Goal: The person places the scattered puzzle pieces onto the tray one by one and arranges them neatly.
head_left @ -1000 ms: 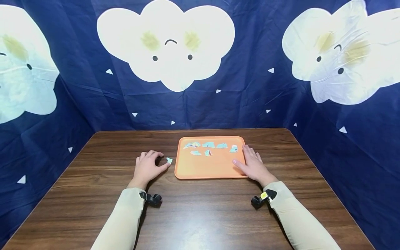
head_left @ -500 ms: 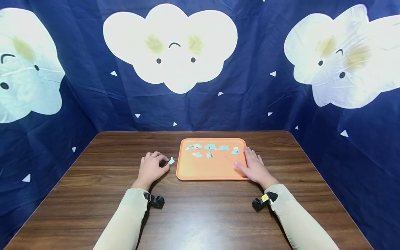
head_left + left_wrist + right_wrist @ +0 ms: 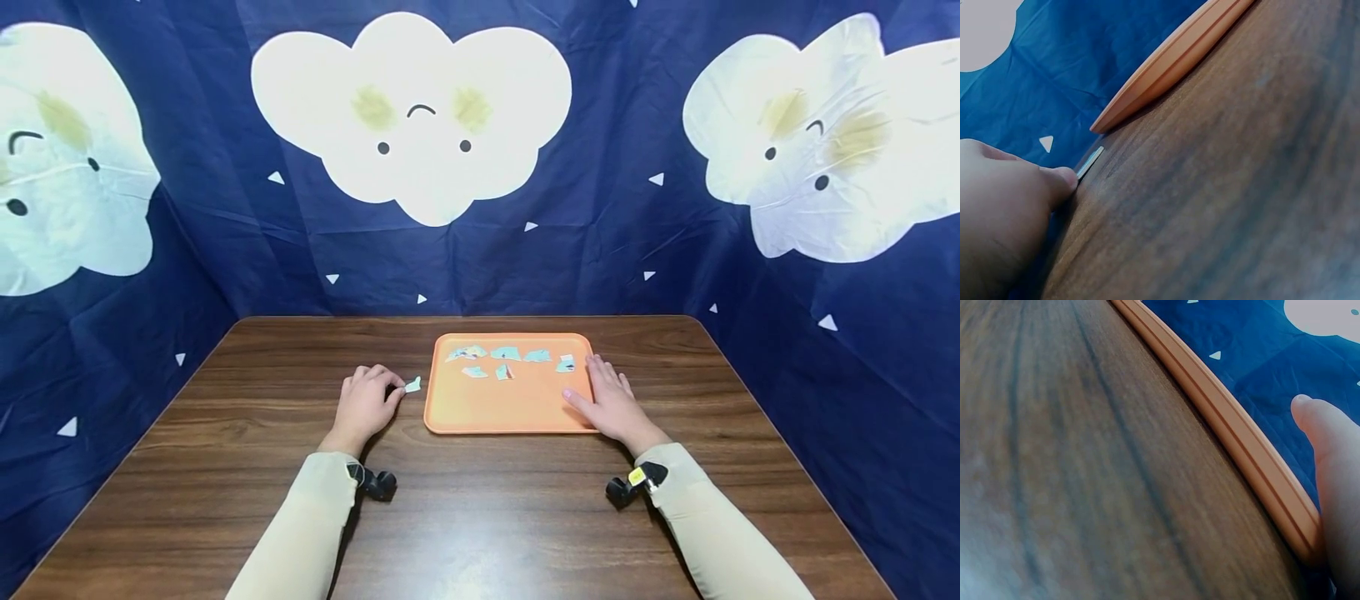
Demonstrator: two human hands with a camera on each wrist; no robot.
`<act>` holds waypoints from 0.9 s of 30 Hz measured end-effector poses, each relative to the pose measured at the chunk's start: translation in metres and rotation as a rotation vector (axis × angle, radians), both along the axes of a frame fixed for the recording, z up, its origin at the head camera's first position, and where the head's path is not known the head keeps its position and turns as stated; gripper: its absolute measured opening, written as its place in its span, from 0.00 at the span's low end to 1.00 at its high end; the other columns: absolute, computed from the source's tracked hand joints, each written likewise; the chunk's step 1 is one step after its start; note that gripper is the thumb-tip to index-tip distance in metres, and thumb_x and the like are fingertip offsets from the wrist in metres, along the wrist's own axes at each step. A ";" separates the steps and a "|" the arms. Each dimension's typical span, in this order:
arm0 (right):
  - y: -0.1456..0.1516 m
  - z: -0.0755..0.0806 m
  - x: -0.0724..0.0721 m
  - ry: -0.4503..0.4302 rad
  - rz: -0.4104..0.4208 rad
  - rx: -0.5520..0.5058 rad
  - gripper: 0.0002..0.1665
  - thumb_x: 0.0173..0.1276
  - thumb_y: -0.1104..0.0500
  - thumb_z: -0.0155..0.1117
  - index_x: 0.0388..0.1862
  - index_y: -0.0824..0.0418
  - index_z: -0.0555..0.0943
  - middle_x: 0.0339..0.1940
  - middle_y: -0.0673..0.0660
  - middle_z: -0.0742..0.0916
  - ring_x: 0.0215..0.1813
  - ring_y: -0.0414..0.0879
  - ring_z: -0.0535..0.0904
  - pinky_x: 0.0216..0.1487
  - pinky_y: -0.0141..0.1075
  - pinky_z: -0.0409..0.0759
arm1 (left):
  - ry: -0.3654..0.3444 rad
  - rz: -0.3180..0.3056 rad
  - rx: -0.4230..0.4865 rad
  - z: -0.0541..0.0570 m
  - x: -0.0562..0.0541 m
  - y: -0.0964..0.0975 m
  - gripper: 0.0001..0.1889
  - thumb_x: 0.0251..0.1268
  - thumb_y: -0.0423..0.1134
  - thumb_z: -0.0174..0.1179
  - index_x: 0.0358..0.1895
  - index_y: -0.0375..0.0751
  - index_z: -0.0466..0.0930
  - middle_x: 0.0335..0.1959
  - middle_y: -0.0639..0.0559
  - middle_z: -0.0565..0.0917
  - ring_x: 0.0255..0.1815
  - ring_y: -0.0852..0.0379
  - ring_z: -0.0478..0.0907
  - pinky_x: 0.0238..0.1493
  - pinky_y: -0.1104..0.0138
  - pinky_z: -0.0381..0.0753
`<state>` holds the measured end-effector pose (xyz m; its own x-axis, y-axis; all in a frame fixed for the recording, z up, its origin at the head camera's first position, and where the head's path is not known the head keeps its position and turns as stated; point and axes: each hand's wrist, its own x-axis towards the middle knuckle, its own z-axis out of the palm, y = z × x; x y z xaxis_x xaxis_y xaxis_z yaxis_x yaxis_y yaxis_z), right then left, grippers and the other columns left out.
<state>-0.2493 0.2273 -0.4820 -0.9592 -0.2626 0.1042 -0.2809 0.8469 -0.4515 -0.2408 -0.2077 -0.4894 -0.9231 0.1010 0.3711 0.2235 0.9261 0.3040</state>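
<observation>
Just left of the orange tray [image 3: 495,408], my left hand [image 3: 365,404] pinches a small pale-blue puzzle piece [image 3: 413,385] between thumb and fingertips, low at the wooden table. In the left wrist view the thumb meets one end of the thin puzzle piece [image 3: 1091,161]; the other fingers are mostly hidden. My right hand [image 3: 617,404] lies with straight fingers along the tray's right edge, its thumb over the tray. Several printed puzzle pieces lie in the tray's far half, among them a colourful cluster [image 3: 466,353] at left and a piece [image 3: 566,364] near my right fingers.
The brown wooden table [image 3: 480,508] stretches around the tray, its far edge against a dark blue cloth [image 3: 480,267] with white clouds. A raised rim [image 3: 1229,431] runs round the tray. Each wrist carries a small black camera [image 3: 381,486].
The puzzle piece at my left fingertips has turned, and the thumb and fingers have drawn closer together on it. My right hand stays at the tray's edge. The head view has shifted slightly.
</observation>
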 end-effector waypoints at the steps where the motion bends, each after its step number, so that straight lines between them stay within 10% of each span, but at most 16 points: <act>1: 0.000 0.000 0.000 -0.001 -0.001 0.002 0.58 0.73 0.29 0.49 0.81 0.71 0.48 0.81 0.71 0.54 0.82 0.66 0.46 0.76 0.64 0.41 | 0.009 -0.001 -0.005 0.000 0.000 0.000 0.04 0.67 0.41 0.66 0.36 0.46 0.86 0.43 0.50 0.83 0.48 0.44 0.72 0.50 0.47 0.67; 27: 0.000 0.001 0.001 0.023 0.006 -0.011 0.56 0.74 0.32 0.51 0.80 0.72 0.50 0.81 0.72 0.56 0.81 0.67 0.47 0.76 0.65 0.42 | 0.109 -0.023 0.119 0.008 -0.006 0.014 0.05 0.70 0.42 0.64 0.42 0.46 0.85 0.42 0.50 0.86 0.45 0.46 0.74 0.46 0.50 0.70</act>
